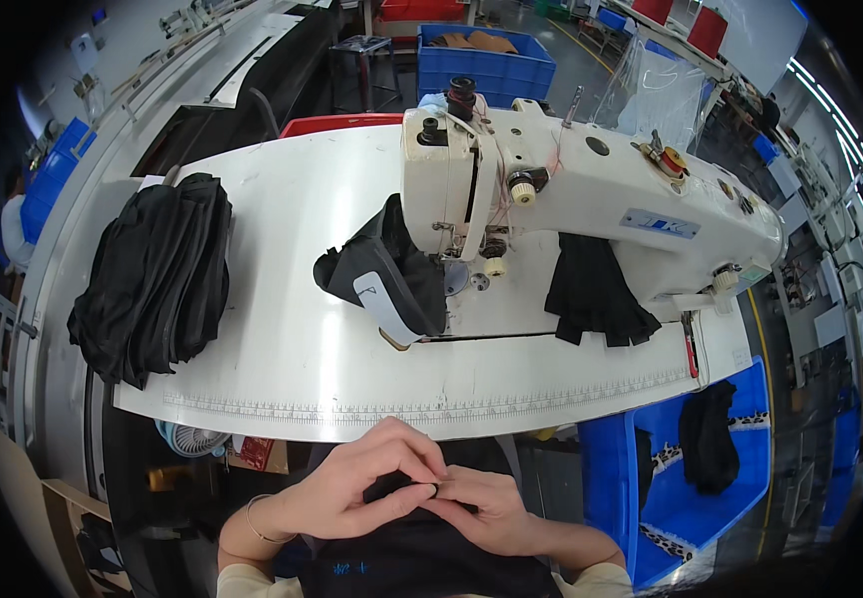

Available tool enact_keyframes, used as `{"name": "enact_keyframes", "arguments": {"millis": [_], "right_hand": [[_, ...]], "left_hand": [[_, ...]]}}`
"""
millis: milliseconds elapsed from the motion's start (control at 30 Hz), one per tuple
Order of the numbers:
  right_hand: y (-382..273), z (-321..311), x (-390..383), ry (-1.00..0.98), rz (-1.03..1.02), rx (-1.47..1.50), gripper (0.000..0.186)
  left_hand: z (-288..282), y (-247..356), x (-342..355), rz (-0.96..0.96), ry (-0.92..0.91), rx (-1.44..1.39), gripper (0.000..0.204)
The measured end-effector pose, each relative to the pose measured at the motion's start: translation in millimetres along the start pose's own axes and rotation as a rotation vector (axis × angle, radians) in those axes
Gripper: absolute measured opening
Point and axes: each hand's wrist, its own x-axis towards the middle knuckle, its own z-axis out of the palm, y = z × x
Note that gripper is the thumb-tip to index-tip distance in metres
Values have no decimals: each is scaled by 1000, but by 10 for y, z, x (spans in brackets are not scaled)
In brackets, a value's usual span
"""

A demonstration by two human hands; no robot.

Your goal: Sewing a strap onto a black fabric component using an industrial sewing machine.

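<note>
Just in front of the near edge of the white sewing table (272, 359), my left hand (366, 488) and my right hand (483, 506) meet, fingertips pinched together. Between them shows a small dark bit, too little to name. Beyond them stands a white sewing machine (591, 164). A folded black fabric piece (411, 254) lies by its needle, with a pale curved piece (379, 297) on top. Another black fabric piece (596, 294) lies under the machine's arm. At the left rests a thick stack of black fabric pieces (157, 279).
A blue bin (606, 498) at the lower right holds black pieces and leopard-patterned strips. Below the table's left part is a small fan (192, 439). Behind the table stand a blue crate (486, 75) and a stool (361, 50). A ruler scale (431, 409) runs along the near edge.
</note>
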Motion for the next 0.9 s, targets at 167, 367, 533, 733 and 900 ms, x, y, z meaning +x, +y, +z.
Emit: {"name": "enact_keyframes", "arguments": {"millis": [167, 367, 533, 733, 900], "right_hand": [[-66, -91, 59, 177, 299, 453, 19], [275, -395, 339, 106, -47, -129, 36], [613, -829, 901, 110, -421, -1020, 40], [1037, -1055, 1294, 24, -475, -1224, 37], [1135, -1032, 1206, -93, -259, -1079, 33]], "left_hand": [[-207, -234, 465, 95, 123, 376, 14], [-195, -639, 848, -111, -191, 1627, 30], [-545, -638, 840, 12, 23, 1591, 24], [-519, -854, 1029, 52, 74, 1127, 19], [-578, -996, 1044, -64, 61, 1188, 10]]}}
